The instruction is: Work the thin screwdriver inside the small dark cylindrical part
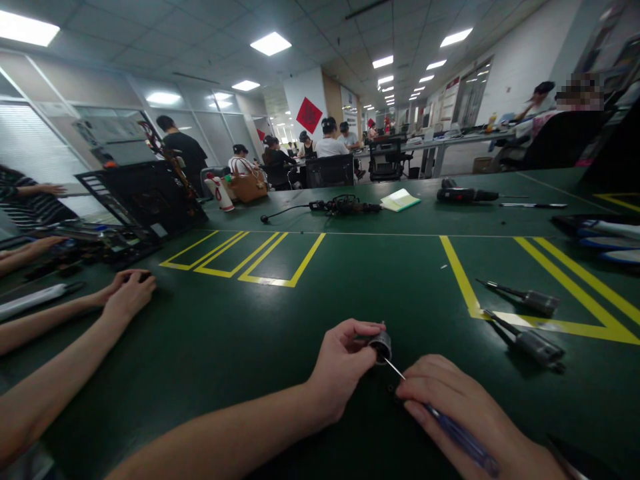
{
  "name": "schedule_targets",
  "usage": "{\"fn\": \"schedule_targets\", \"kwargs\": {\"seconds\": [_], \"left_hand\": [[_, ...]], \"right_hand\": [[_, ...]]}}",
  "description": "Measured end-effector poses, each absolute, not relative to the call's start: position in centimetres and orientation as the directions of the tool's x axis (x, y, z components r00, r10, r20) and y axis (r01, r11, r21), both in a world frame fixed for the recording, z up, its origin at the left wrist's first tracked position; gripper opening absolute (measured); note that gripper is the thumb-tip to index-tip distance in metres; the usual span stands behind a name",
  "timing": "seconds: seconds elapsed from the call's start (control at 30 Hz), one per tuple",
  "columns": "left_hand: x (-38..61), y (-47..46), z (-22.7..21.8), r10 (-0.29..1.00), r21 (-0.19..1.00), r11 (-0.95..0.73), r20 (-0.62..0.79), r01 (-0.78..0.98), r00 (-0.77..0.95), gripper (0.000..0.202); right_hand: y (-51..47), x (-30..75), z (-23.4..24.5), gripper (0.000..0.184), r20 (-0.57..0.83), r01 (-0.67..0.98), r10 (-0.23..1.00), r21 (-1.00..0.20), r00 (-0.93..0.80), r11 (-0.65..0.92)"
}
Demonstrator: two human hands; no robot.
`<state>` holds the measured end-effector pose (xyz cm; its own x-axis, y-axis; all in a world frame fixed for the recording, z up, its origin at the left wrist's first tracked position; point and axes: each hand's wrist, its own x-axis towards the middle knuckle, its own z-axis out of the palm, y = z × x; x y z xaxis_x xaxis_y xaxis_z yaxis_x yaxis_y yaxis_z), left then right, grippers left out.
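My left hand (345, 360) pinches a small dark cylindrical part (381, 345) just above the green table (260, 320). My right hand (460, 407) is closed round a blue-handled screwdriver (463, 439), whose thin metal shaft (394, 368) points up-left and meets the underside of the part. The two hands are close together at the near edge of the table, right of centre.
Two grey-handled tools (530, 300) (533, 343) lie on the yellow lines at right. Another person's hands (127, 293) rest at left beside a black computer case (145, 200). A corded tool (345, 205), a notepad (400, 199) and a black driver (465, 195) lie farther back. Seated people fill the background.
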<state>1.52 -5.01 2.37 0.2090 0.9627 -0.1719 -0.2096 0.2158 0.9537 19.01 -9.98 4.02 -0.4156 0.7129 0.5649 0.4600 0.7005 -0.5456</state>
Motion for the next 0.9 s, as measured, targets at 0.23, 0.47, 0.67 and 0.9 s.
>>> {"fn": "schedule_targets", "kwargs": {"seconds": [0.23,0.47,0.67,0.9], "left_hand": [[1.5,-5.1,2.4,0.967,0.963,0.186,-0.145,-0.194,0.208,0.020],[1.6,-5.1,2.2,0.969,0.966,0.182,-0.145,-0.186,0.199,0.018],[1.6,-5.1,2.2,0.974,0.973,0.157,-0.124,-0.170,0.190,0.018],[1.5,-4.6,2.0,0.975,0.975,0.170,-0.144,-0.145,0.172,0.016]], "right_hand": [[-10.2,18.7,3.8,0.027,0.541,0.426,0.721,-0.581,-0.433,0.693],[-10.0,18.9,3.6,0.024,0.565,0.449,0.703,-0.542,-0.431,0.711],[-10.3,18.7,4.0,0.019,0.566,0.442,0.720,-0.569,-0.401,0.694],[-9.7,19.7,2.5,0.039,0.279,0.227,0.947,-0.923,-0.158,0.310]]}}
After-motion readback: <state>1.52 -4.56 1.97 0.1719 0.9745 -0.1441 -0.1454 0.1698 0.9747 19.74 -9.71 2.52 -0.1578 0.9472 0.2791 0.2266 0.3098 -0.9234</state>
